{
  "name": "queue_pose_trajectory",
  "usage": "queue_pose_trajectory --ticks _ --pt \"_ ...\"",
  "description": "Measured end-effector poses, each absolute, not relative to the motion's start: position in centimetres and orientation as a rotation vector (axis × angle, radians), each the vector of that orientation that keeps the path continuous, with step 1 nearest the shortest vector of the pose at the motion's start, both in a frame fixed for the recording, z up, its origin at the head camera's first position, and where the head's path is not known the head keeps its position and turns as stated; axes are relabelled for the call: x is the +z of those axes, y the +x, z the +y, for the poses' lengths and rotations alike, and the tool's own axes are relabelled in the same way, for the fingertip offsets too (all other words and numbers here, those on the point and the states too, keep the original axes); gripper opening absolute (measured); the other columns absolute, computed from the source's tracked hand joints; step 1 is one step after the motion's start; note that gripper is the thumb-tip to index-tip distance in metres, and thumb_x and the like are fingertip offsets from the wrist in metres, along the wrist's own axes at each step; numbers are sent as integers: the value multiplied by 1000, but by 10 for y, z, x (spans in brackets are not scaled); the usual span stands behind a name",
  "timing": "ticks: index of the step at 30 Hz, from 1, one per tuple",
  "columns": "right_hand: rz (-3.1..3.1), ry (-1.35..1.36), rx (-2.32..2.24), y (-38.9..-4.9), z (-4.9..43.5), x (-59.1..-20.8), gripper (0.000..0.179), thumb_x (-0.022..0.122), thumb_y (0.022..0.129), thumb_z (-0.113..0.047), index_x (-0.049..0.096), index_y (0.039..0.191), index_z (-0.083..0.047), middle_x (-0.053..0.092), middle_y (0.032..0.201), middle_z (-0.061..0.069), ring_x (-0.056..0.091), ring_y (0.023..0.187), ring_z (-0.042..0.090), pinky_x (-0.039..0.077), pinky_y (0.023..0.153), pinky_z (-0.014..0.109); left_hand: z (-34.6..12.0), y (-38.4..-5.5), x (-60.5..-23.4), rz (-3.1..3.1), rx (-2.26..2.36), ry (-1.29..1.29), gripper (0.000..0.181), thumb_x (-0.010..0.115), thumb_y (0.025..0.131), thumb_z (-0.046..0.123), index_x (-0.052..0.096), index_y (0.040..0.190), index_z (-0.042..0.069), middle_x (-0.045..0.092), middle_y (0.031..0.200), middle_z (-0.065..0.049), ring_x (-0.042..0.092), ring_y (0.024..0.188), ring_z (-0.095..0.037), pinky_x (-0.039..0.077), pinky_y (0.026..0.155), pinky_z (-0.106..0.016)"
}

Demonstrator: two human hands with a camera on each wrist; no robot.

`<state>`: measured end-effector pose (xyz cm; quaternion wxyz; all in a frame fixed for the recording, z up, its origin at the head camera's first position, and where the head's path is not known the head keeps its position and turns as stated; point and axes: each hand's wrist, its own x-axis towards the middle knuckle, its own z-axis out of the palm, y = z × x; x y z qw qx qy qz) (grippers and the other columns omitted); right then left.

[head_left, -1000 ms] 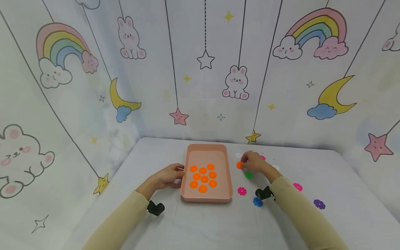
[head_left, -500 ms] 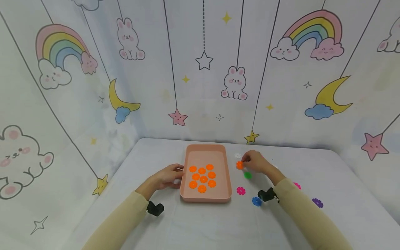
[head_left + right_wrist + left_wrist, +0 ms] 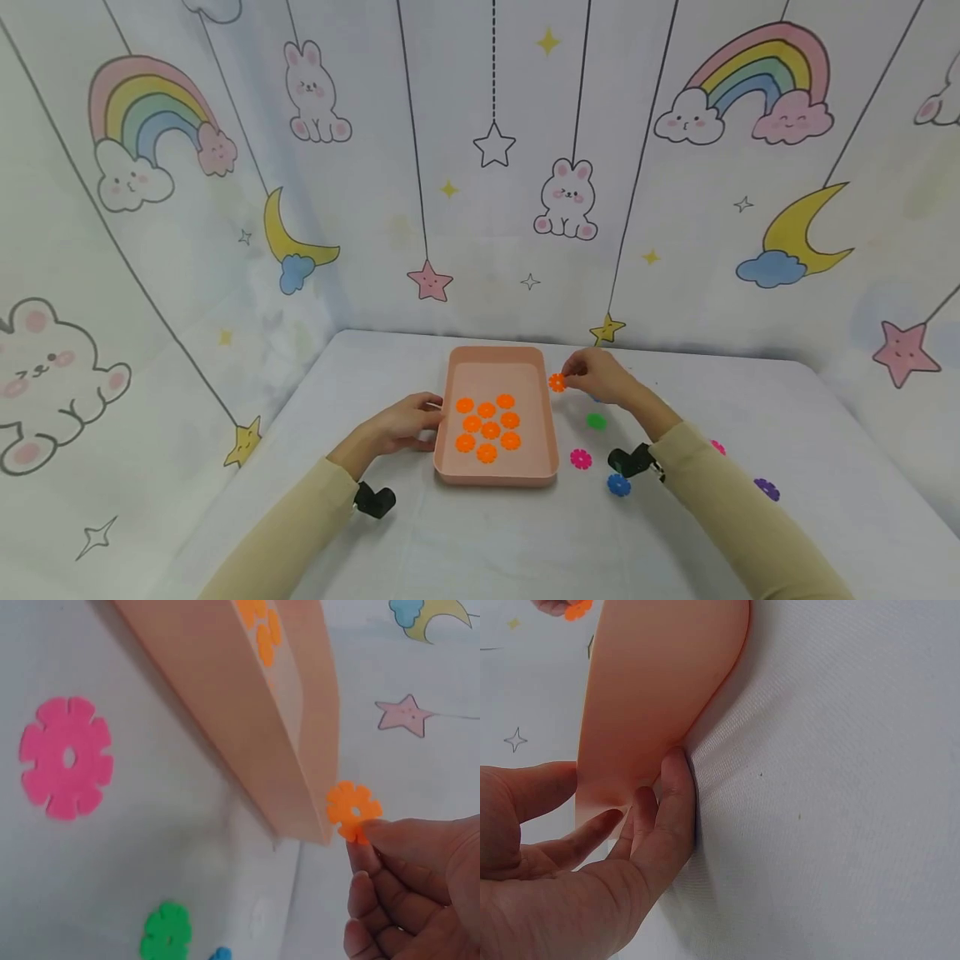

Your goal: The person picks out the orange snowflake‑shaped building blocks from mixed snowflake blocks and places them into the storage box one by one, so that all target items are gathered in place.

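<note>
In the head view my right hand point(image 3: 602, 376) pinches an orange notched flower disc point(image 3: 557, 382) just off the tray's right rim. The right wrist view shows the same orange disc point(image 3: 354, 811) between thumb and fingertips, raised beside the tray wall point(image 3: 225, 712). My left hand point(image 3: 408, 422) holds the left side of the salmon-pink tray point(image 3: 495, 357). Seen from the left wrist, that hand's fingers point(image 3: 676, 787) curl against the tray's outer wall point(image 3: 660, 667), from rim to bottom edge. Several orange discs point(image 3: 491, 430) lie flat in the tray.
Right of the tray lie a green disc point(image 3: 596, 422), a pink disc point(image 3: 581, 459), a blue disc point(image 3: 618, 485) and a purple disc point(image 3: 767, 489). Another pink disc point(image 3: 717, 447) is partly behind the right sleeve. A patterned cloth point(image 3: 487, 217) backs the white table.
My right hand has lifted the orange disc off the table and carried it up and left toward the tray. The left hand and tray stay in place.
</note>
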<state>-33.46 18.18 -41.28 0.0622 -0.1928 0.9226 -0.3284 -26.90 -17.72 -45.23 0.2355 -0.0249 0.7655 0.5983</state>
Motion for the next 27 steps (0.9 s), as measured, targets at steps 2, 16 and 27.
queue_pose_trajectory --ticks 2,16,27 --pt "2773 -589 -1009 -334 177 -411 15 69 96 -12 70 105 0 69 98 9 61 89 23 56 81 36 -177 -269 -452 2098 1640 -69 43 52 107 13 43 147 -2 55 139 -21 61 112 -30 60 86 -46" --pt "2710 -675 -1059 -339 134 -403 7 71 96 -9 71 99 -3 69 96 6 62 88 21 57 83 35 -178 -270 -450 2103 1632 -74 44 52 107 13 43 148 -2 56 138 -21 61 112 -30 60 86 -46" --pt "2642 -778 -1039 -348 92 -406 5 70 94 -4 71 95 0 70 93 7 63 84 19 56 79 33 -178 -270 -452 2088 1650 -83 43 52 107 13 43 147 -1 54 140 -21 61 112 -30 60 86 -46"
